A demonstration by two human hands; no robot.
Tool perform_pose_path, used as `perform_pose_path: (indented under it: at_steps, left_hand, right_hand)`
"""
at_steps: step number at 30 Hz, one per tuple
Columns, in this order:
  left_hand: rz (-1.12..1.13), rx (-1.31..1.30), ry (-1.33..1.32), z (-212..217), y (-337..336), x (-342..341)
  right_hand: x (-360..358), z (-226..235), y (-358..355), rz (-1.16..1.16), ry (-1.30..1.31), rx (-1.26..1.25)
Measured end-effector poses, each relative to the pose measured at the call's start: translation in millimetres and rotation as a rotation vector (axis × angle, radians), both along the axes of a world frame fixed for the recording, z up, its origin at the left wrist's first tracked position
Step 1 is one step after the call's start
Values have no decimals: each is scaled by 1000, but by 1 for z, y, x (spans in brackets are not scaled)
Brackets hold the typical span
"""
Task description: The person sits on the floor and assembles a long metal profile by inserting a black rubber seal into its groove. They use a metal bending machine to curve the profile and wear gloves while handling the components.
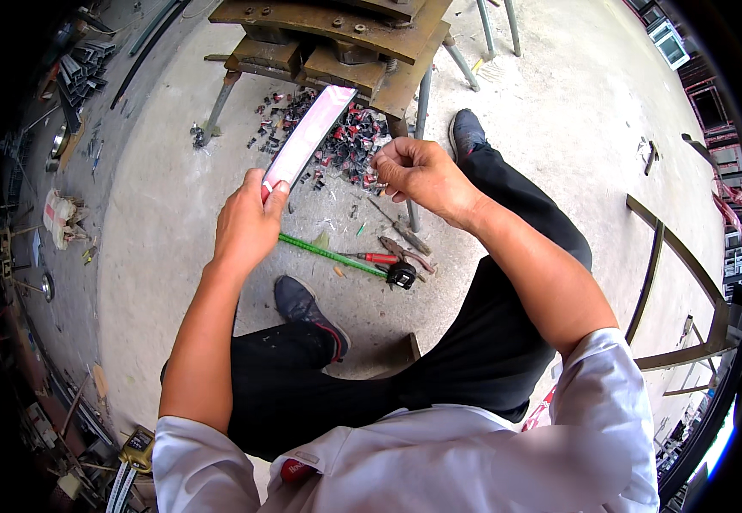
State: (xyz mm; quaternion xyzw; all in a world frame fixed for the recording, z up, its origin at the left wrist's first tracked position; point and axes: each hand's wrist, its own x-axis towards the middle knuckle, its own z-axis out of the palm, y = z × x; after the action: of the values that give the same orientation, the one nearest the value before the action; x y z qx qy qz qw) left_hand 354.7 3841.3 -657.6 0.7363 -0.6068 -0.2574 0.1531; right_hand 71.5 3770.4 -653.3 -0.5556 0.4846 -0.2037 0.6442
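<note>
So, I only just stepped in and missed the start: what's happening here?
A person sits over a concrete floor, knees apart. Their left hand grips the near end of a long flat white and pink strip, which angles up and away. The right hand is loosely closed just beside it, not touching the strip. On the floor lie a green rod, pliers and a tape measure, below a rusty metal stand ringed by small scraps.

Pink strip (309,137): lower end inside left hand (247,224).
</note>
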Motion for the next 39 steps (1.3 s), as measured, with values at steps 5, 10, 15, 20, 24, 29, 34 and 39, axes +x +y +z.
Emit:
perform_pose_path:
  at_steps: [5,10,15,20,24,29,34,39]
  left_hand:
    - [-17,-24,-13,1,-2,-3]
    - [-66,-42,-43,9,5,7]
    - [-120,-54,-52,28,20,12]
    - [-68,0,2,32,25,12]
    - [-6,64,14,22,22,13]
    - [-11,80,20,13,9,0]
    - [54,100,71,-5,14,5]
    - [77,164,67,-16,3,-4]
  right_hand:
    - [-36,-5,-5,-220,6,39]
    - [-71,29,-22,-355,73,-2]
    - [-97,41,-64,-338,178,-34]
    - [-92,16,-115,-383,28,-41]
    - [-75,-2,-151,-321,-86,-92]
    - [-73,-16,-195,-136,-79,-161]
    - [-68,-26,-210,2,-112,-262]
    - [-88,-34,-225,-32,-267,-148]
